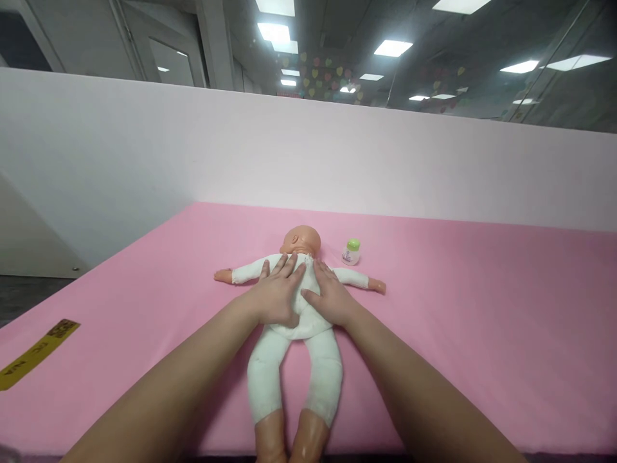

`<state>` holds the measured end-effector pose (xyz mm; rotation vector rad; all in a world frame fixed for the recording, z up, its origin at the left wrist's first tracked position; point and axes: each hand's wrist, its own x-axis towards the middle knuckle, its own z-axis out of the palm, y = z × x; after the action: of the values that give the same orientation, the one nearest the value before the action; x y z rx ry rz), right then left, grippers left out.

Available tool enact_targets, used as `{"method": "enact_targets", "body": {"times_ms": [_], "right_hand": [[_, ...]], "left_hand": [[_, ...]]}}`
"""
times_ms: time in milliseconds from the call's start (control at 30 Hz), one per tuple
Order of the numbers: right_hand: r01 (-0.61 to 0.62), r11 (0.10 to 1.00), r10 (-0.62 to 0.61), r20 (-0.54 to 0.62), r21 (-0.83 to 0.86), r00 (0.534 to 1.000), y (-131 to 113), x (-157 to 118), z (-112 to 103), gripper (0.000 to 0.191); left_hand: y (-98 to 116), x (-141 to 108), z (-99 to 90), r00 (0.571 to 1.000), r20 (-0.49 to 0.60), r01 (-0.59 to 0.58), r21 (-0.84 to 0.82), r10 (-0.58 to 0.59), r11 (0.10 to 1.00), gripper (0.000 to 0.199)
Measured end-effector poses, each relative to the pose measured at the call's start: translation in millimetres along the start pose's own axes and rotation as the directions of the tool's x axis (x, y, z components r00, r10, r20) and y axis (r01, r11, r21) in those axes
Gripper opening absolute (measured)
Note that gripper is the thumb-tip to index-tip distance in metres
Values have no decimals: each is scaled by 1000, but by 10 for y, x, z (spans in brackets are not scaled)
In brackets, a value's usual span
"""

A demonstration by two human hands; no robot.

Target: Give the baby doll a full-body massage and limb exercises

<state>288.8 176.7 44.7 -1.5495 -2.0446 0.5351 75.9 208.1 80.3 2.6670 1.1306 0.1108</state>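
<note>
A baby doll [303,328] with a white cloth body lies stretched out on the pink-covered table [482,334], its head [303,239] at the far end and its arms spread to both sides. On the left part of its torso rests my left hand [277,292], fingers spread and pointing away from me. My right hand [332,296] lies flat on the right part of the torso, thumb toward the middle. Neither hand grips anything. Beyond the right hand, beside the doll's head, stands a small jar [351,253] with a green lid.
A yellow label strip [36,355] with black print lies at the table's left side. Along the far edge runs a low white wall [337,161], with glass panels [434,71] above it. The table's near edge passes under the doll's feet.
</note>
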Motion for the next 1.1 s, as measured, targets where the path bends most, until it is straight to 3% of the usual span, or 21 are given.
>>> {"method": "enact_targets", "body": {"times_ms": [133,300,533,633,733,800,867,933,1000,1100], "right_hand": [[-13,998,6,107,64,994,73,87,26,96],[-18,999,12,139,41,990,102,108,42,98],[-65,988,73,-49,143,996,93,-6,43,83],[-77,981,104,-148,177,984,72,-63,26,68],[-86,985,117,-210,152,971,36,-89,-7,58],[-106,990,128,-260,98,957,11,-91,-30,53],[-141,989,147,-301,43,942,-11,-92,-49,51],[-177,984,177,-297,25,938,-28,-100,-63,53],[-206,977,212,-252,50,944,-35,-112,-69,59],[-208,971,228,-192,119,955,-23,-120,-62,63]], "left_hand": [[-84,92,56,999,53,11,-79,-7,997,135],[-102,84,119,999,39,11,-130,-6,991,131],[-172,-55,207,995,-95,-6,-251,-19,968,94],[-173,-74,236,983,-168,22,-267,-69,963,91],[-148,-80,214,928,-342,54,-279,-151,959,82],[-139,-94,159,843,-477,118,-287,-248,951,66],[-159,-119,87,780,-517,216,-307,-353,927,51],[-213,-149,30,783,-428,325,-338,-452,883,55],[-288,-169,21,813,-249,410,-397,-526,821,65],[-376,-154,116,842,-21,423,-595,-539,684,73]]}}
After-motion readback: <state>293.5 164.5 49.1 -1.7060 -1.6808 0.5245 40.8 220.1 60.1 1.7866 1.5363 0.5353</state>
